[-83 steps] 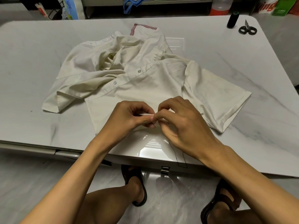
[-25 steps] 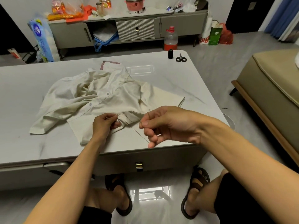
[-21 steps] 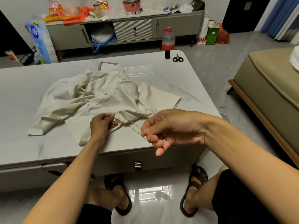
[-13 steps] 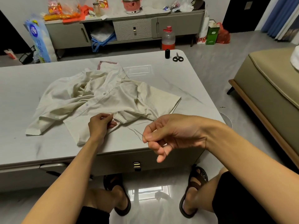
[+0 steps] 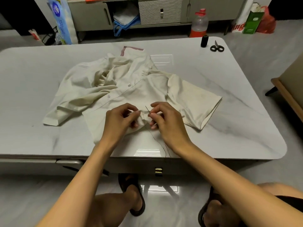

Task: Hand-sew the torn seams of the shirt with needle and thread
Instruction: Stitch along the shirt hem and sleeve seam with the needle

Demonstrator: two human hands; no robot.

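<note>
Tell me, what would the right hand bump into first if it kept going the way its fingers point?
The right hand, pinching the needle, would probably meet the raised shirt fold first, then the left hand holding it. Depth is unclear.

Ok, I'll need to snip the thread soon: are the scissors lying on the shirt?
No, the scissors lie on the table's far corner beside the black spool, apart from the shirt.
</note>
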